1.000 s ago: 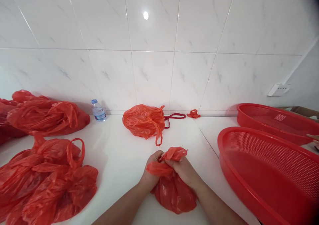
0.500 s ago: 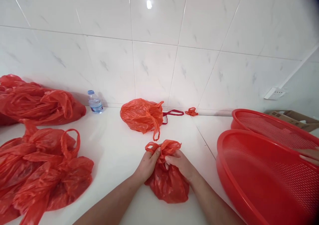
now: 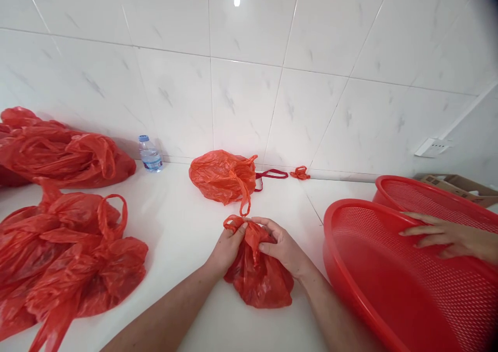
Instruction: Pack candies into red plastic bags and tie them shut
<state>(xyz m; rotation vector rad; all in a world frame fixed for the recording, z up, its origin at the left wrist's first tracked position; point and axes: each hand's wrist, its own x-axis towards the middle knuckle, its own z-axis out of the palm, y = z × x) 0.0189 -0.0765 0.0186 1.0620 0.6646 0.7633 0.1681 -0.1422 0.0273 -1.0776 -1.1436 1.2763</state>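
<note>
A red plastic bag (image 3: 266,287) with something inside rests on the white table in front of me, its top gathered. My left hand (image 3: 229,245) pinches the gathered neck on the left side, beside a handle loop. On the other side my right hand (image 3: 282,248) is curved around the twisted top, thumb toward the fingers, gripping the plastic. Just behind, another orange-red plastic bag (image 3: 221,178) lies near the wall, one handle hanging toward my hands. What the bags contain cannot be made out.
Big red bags (image 3: 73,258) fill the left side, with another bag (image 3: 62,154) behind. A water bottle (image 3: 150,156) stands by the wall. At right are two red plastic baskets (image 3: 346,258); another person's hand (image 3: 447,238) rests over them. A small scrap of red plastic (image 3: 300,173) lies near the wall.
My right hand's fingers have moved up over the bag's top, and a twisted end now hangs at its front. The other person's hand reached in, and the near basket shifted left.
</note>
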